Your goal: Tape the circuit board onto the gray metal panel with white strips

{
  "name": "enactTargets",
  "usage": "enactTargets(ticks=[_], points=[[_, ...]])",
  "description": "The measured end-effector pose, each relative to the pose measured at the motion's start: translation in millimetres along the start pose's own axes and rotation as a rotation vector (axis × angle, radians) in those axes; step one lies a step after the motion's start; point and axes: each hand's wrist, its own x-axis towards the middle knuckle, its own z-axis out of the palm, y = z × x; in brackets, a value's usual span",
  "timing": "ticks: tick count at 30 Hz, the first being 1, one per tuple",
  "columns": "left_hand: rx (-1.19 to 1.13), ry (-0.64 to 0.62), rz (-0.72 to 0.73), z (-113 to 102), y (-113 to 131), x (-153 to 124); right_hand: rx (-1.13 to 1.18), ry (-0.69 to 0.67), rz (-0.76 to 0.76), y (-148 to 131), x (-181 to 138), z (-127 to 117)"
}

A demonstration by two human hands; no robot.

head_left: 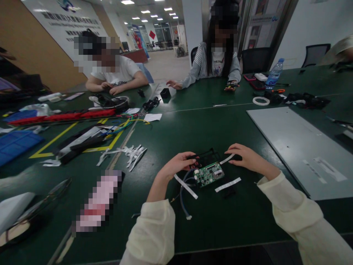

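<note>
A green circuit board [209, 174] lies on the table in front of me, against a thin black frame-like part [204, 157]. My left hand [176, 165] is closed at the left end of that black part, with the fingertips partly hidden. At the board's upper right corner, my right hand [248, 159] pinches the end of a white strip [227, 159]. Two more white strips lie near the board, one at its lower left [186, 186] and another at its lower right [228, 184]. A grey-blue cable [182, 200] curves from the board's left side toward me.
Left of me are a phone [99, 200], a heap of white strips [134, 154] and a blue tray [19, 143]. A large grey panel [292, 147] lies on the right. Two people sit across the table. A water bottle [274, 74] and tape roll [260, 101] stand far right.
</note>
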Motion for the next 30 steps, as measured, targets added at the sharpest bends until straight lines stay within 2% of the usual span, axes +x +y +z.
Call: enactTargets(ticks=[4,9,11,17,20,24,27,30], points=[[0.005,0.004,0.014,0.6,-0.1,-0.4,0.034,-0.021,0.058,-1.5,0.0,-1.1],[0.015,0.017,-0.003,1.5,-0.4,0.1,-0.039,0.009,0.084,1.0,0.1,-4.9],[0.014,0.011,-0.004,1.8,-0.4,0.2,-0.088,0.091,0.107,1.0,-0.2,-6.5],[0.027,-0.004,0.04,2.7,0.6,-0.8,-0.071,0.496,0.078,-17.5,4.8,1.2],[0.044,-0.018,0.046,3.7,0.7,-0.4,-0.032,0.586,0.031,-32.6,8.4,10.6],[0.075,-0.046,0.056,5.7,0.8,0.5,-0.065,0.527,-0.034,-44.4,10.0,20.7],[0.084,-0.072,0.066,6.4,1.4,0.4,-0.091,0.442,-0.077,-45.9,10.5,26.6],[0.084,-0.084,0.056,5.7,0.9,0.3,-0.074,0.415,-0.103,-46.3,11.5,30.8]])
